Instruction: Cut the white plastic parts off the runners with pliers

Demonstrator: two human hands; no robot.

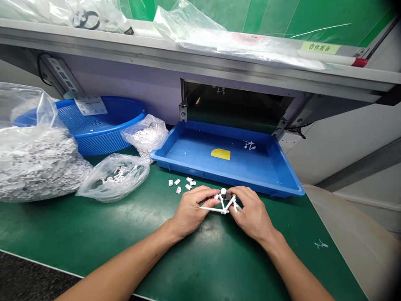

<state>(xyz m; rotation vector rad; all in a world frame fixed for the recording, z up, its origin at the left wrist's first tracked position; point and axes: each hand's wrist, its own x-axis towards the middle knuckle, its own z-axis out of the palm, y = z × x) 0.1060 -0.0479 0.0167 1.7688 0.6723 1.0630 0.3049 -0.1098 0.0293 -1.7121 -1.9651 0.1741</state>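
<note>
1. Left hand (191, 211) and right hand (252, 213) are both down low over the green mat (94, 234). Each one has its fingers pinched shut on an opposite side of the same little white plastic frame (224, 205). Their fingertips nearly meet at the top of it.
2. Something small and dark is tucked between the fingertips up there, way too tiny for me to say what it is.
3. That frame sits just in front of the near rim of the blue tray (266, 188). It's close, but not touching as far as I can see.
4. Some loose white bits (181, 184) lie on the mat just left of the left fingers, between them and the tray's rim.
5. Left side is crowded. A small clear bag (114, 175) sits on the mat and a second bag (145, 133) is snug against the tray's left corner. A huge bag (34, 163) of white parts is at the far left, with a blue basket (103, 125) behind.
6. Room to move: a wide stretch of green mat shows under and left of the forearms, down to the table's near edge.
7. On the right the mat narrows. Its edge runs diagonally, near the right forearm, and one white scrap (321, 244) lies beside it.
8. Inside the tray there's a yellow sticker (220, 154) and one white piece (249, 145) near the back wall.
</note>
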